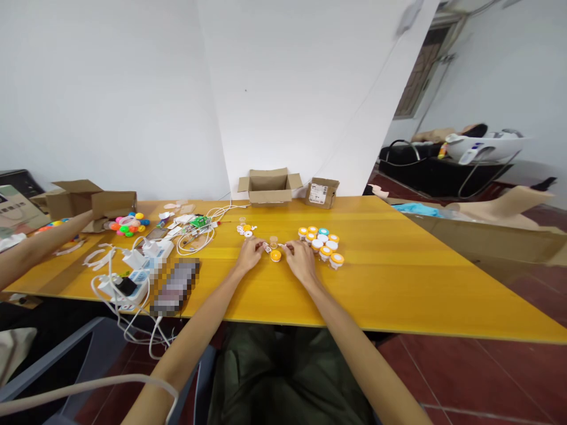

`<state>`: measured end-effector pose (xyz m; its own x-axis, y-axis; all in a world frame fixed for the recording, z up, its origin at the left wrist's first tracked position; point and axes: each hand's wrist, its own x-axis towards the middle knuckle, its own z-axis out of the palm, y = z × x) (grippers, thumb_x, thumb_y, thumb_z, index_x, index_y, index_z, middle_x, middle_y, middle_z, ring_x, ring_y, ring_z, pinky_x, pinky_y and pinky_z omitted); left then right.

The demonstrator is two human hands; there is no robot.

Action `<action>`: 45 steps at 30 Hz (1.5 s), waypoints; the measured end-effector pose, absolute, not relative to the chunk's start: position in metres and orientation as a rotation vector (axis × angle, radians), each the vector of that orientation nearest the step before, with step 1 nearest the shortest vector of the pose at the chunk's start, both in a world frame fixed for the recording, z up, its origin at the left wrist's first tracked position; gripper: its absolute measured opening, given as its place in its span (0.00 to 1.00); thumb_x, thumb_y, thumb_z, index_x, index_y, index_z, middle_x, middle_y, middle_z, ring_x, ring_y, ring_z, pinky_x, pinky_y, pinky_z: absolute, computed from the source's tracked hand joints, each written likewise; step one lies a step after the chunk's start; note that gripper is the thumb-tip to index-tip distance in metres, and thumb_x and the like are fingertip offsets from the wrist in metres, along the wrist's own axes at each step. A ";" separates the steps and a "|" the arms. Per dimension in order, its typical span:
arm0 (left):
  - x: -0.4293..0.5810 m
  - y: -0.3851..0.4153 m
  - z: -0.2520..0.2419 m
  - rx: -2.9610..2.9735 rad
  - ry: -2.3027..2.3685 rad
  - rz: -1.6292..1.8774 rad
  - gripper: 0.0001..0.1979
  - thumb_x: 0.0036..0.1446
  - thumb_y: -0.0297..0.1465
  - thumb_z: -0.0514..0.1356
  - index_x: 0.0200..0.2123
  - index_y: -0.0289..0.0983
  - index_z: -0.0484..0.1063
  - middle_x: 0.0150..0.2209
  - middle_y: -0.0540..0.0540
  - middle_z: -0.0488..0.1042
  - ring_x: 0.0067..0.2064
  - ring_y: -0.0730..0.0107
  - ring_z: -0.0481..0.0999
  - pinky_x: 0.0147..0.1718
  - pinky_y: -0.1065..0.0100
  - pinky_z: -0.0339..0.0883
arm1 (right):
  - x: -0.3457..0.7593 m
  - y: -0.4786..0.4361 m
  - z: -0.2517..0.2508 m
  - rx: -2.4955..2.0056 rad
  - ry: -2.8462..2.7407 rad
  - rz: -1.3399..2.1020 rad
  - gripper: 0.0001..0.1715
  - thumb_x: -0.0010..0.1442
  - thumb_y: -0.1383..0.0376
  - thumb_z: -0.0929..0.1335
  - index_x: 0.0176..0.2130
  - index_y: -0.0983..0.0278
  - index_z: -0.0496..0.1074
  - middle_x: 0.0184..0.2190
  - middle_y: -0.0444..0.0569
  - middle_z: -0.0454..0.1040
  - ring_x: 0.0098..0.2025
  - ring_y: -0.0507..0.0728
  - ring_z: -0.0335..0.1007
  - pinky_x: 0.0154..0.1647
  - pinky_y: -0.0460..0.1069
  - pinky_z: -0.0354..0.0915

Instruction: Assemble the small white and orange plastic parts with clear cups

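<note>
My left hand (pixel 250 255) is closed in a pinch on a small white piece (pixel 267 248) whose exact kind is too small to tell. Opposite it, my right hand (pixel 301 258) has thumb and forefinger together at a tiny whitish bit that I cannot make out. Between the hands, a small round container with an orange-rimmed lid (pixel 275 255) stands on the table, and a small clear cup (pixel 273 241) is just behind it. Beyond my left hand lie loose white and orange round parts (pixel 247 229). Several lidded containers (pixel 325 242), orange, white and teal on top, cluster right of my right hand.
Open cardboard boxes (pixel 270 196) stand at the table's back edge. To the left are a power strip (pixel 148 262) with white cables, a pixelated phone (pixel 176 287), colourful balls (pixel 128 224) and a green circuit board (pixel 200 222). Another person's arm (pixel 48 239) reaches in from the left.
</note>
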<state>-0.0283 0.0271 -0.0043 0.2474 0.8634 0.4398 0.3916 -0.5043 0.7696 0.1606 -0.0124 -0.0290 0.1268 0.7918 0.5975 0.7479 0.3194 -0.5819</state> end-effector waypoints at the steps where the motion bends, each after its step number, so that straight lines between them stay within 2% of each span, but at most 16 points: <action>1: -0.028 0.027 -0.005 2.014 1.136 1.197 0.02 0.51 0.32 0.66 0.30 0.42 0.81 0.26 0.48 0.73 0.36 0.62 0.71 0.43 0.62 0.66 | 0.160 -0.012 -0.030 -1.436 -1.630 0.060 0.10 0.62 0.61 0.68 0.29 0.56 0.76 0.31 0.51 0.80 0.36 0.61 0.73 0.38 0.53 0.64; 6: -0.027 0.026 -0.005 2.036 1.151 1.176 0.04 0.51 0.29 0.66 0.31 0.42 0.81 0.28 0.48 0.73 0.37 0.60 0.72 0.44 0.60 0.66 | 0.160 -0.012 -0.032 -1.467 -1.664 0.099 0.07 0.58 0.66 0.70 0.29 0.56 0.77 0.32 0.51 0.81 0.37 0.62 0.74 0.38 0.53 0.64; 15: -0.027 0.026 -0.006 2.136 1.187 1.095 0.11 0.51 0.29 0.67 0.40 0.42 0.81 0.36 0.45 0.77 0.43 0.59 0.73 0.50 0.58 0.67 | 0.157 -0.011 -0.030 -1.351 -1.719 0.243 0.12 0.59 0.70 0.67 0.36 0.56 0.79 0.36 0.49 0.81 0.41 0.61 0.75 0.46 0.54 0.68; 20: -0.026 0.024 -0.004 2.177 1.160 1.096 0.08 0.51 0.30 0.68 0.37 0.42 0.82 0.36 0.45 0.77 0.44 0.57 0.73 0.51 0.57 0.66 | 0.154 -0.015 -0.022 -1.367 -1.721 0.285 0.12 0.61 0.69 0.65 0.35 0.57 0.79 0.37 0.50 0.81 0.41 0.60 0.75 0.46 0.54 0.68; 25: -0.025 0.021 -0.002 2.170 1.201 1.082 0.06 0.51 0.28 0.67 0.34 0.41 0.81 0.40 0.45 0.75 0.48 0.58 0.73 0.54 0.56 0.64 | 0.151 -0.018 -0.016 -1.368 -1.707 0.300 0.11 0.60 0.69 0.66 0.35 0.58 0.78 0.37 0.50 0.81 0.42 0.60 0.75 0.47 0.53 0.68; 30: -0.024 0.020 0.000 2.175 1.192 1.091 0.04 0.51 0.27 0.67 0.32 0.40 0.80 0.43 0.44 0.75 0.49 0.58 0.73 0.56 0.55 0.64 | 0.149 -0.021 -0.013 -1.370 -1.686 0.319 0.10 0.60 0.68 0.66 0.33 0.59 0.77 0.34 0.49 0.80 0.39 0.59 0.76 0.43 0.52 0.68; 36: -0.024 0.020 0.001 2.218 1.159 1.070 0.02 0.53 0.27 0.66 0.29 0.40 0.77 0.39 0.45 0.76 0.46 0.60 0.74 0.52 0.58 0.67 | 0.150 -0.022 -0.011 -1.322 -1.681 0.405 0.08 0.59 0.65 0.67 0.32 0.59 0.76 0.32 0.47 0.79 0.33 0.56 0.74 0.38 0.49 0.69; 45: -0.023 0.017 0.004 2.263 1.257 0.989 0.04 0.54 0.26 0.65 0.28 0.39 0.75 0.33 0.48 0.75 0.42 0.62 0.74 0.49 0.59 0.68 | 0.150 -0.022 -0.009 -1.311 -1.722 0.448 0.09 0.62 0.64 0.66 0.32 0.59 0.76 0.34 0.48 0.80 0.38 0.57 0.75 0.42 0.49 0.67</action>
